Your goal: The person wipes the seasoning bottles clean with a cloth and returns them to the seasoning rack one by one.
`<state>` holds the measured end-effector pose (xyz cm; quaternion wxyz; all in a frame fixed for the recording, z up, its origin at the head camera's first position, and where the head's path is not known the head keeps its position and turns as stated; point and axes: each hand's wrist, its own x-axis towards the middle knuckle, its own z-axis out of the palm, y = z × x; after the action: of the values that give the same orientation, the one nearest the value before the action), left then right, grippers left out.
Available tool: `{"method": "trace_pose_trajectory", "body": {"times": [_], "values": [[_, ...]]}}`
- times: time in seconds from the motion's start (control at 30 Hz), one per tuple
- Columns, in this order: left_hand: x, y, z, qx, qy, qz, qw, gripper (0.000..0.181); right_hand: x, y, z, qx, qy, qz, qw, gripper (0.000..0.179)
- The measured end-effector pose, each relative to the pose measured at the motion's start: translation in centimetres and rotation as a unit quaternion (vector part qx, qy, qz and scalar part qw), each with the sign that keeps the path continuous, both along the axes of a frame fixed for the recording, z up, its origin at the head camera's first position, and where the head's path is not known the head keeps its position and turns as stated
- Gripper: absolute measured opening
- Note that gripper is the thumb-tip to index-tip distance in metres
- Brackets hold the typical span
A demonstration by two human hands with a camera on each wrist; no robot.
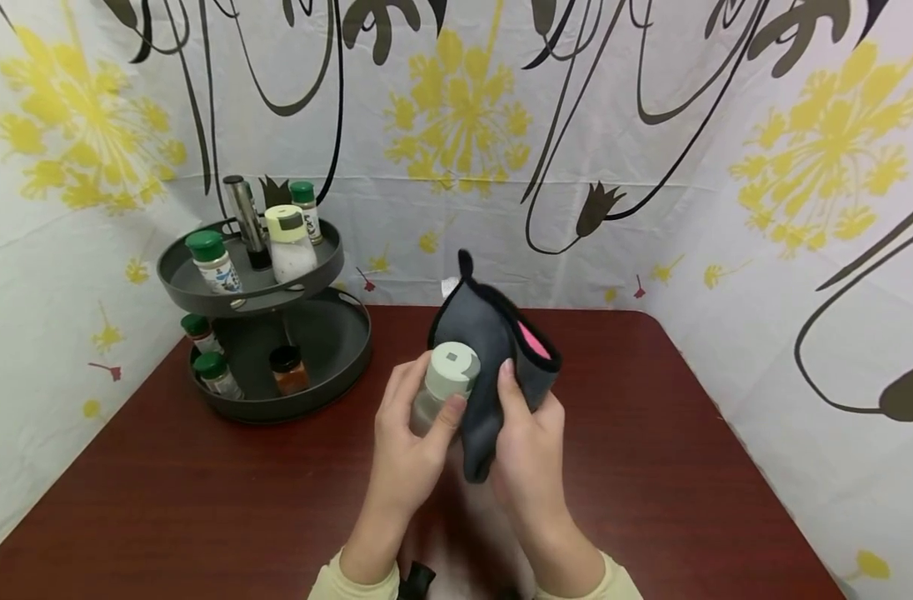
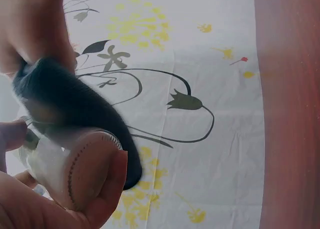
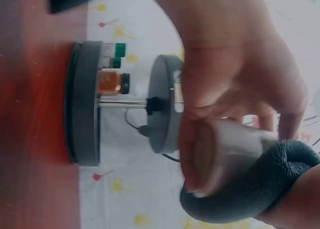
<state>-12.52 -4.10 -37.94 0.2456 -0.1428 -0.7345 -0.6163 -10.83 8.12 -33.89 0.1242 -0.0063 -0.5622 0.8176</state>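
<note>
In the head view my left hand (image 1: pixel 404 454) grips a clear jar (image 1: pixel 425 407) with a pale green cap, fingers and thumb around its body. My right hand (image 1: pixel 531 454) holds a dark grey cloth mitt (image 1: pixel 471 321) with black edging, a hanging loop and a pink lining, thumb on the near face. The mitt lies against the jar's right side. From the left wrist, the round base of the jar (image 2: pixel 87 174) faces the camera, the dark mitt (image 2: pixel 85 104) beside it. The right wrist view shows the mitt (image 3: pixel 235 201) curving along the jar (image 3: pixel 235 149).
A dark grey two-tier round stand (image 1: pixel 276 408) is at the back left of the reddish-brown table (image 1: pixel 651 458). Its tiers carry several spice bottles, a white-filled shaker (image 1: pixel 291 254) and a silver grinder (image 1: pixel 245 217). Flower-patterned cloth (image 1: pixel 651 150) hangs around the table.
</note>
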Motion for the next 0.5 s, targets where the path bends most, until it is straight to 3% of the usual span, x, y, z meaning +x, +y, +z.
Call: {"method": "trace_pose_trajectory", "body": {"times": [0.1,0.2,0.3,0.4,0.5], "values": [[0.0,0.0,-0.2,0.007,0.010,0.003,0.9999,0.053,0.2,-0.4,-0.2,0.031,0.025,-0.033,0.9987,0.042],[-0.1,-0.1,0.0,0.015,0.030,0.011,0.9994,0.053,0.1,-0.8,-1.9,0.090,0.047,-0.052,0.9935,0.037],[-0.4,-0.4,0.3,0.021,0.050,0.017,0.9984,0.052,-0.2,-1.0,-3.5,0.123,0.054,-0.045,0.9899,0.034],[-0.5,-0.6,0.5,0.033,0.052,0.019,0.9979,0.053,-0.5,-1.0,-4.1,0.131,0.013,-0.022,0.9911,0.035],[-0.5,-0.6,0.2,0.037,0.035,0.021,0.9985,0.052,-0.7,-0.6,-3.7,0.111,-0.035,0.004,0.9931,0.037]]}}
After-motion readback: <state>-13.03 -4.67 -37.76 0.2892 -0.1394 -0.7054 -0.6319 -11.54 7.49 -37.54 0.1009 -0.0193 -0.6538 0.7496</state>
